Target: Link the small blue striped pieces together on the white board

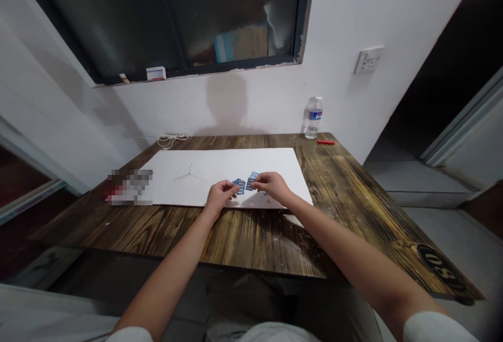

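Note:
Both hands are over the right part of a white board [223,161] on the wooden table. My left hand [223,194] pinches a small blue slotted piece [241,187] between thumb and fingers. Just to its right, my right hand [271,186] is closed on a similar blue slotted piece [251,178]. The two pieces are close together with a narrow gap between them. A bit of blue shows under my right hand, too small to make out. Farther left on the board lies a thin dark wire-like thing [189,174] with three arms.
A water bottle [313,119] stands at the table's back right, beside a red stick-like object [326,142]. A white cord [172,138] lies at the back left. A blurred patch [131,187] covers something at the board's left end. Wooden table [149,229] surrounds the board.

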Available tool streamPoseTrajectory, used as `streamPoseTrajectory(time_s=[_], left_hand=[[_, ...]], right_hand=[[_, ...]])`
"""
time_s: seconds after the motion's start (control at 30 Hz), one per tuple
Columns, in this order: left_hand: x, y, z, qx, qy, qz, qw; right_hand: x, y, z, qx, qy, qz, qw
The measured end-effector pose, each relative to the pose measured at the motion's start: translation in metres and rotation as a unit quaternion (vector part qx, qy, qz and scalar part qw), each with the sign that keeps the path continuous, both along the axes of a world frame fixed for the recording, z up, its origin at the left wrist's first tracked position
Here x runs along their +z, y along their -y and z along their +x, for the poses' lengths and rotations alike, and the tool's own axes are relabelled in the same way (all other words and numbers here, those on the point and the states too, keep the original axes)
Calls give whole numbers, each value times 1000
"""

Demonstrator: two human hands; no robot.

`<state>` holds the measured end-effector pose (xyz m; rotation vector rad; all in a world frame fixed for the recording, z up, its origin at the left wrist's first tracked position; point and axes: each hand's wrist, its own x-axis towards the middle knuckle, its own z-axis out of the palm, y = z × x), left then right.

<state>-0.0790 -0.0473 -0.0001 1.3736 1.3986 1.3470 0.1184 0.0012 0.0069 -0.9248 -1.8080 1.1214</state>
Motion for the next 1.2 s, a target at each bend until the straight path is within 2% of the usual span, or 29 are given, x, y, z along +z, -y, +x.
streamPoseTrajectory(time_s=[0.1,0.37,0.53,0.67,0.77,0.87,0.97,1.03,1.13,1.2], left_hand=[[2,1,1,-6,4,-2,1000],[5,7,4,-61,-20,-3,998],[6,8,4,-82,-33,-11,996],[7,9,5,-71,-29,-10,997],[7,8,5,-61,-25,-12,998],[6,7,5,-44,-20,-18,999],[5,5,4,-29,-15,-18,999],[4,4,4,-19,-10,-17,1000],[3,3,3,2,-1,-18,1000],[2,1,1,15,4,-16,1000]], right_hand=[[-4,9,-9,21,-18,-27,999],[-14,13,-15,0,32,0,999],[-14,14,-16,2,46,15,999],[-11,9,-11,25,25,10,999],[-7,-1,-2,-4,26,21,999],[-3,-15,13,-62,64,54,995],[-2,-27,31,-139,143,112,974],[-4,-32,42,-160,222,169,947],[-7,-34,50,-150,326,216,908],[-9,-33,50,-124,353,230,898]])
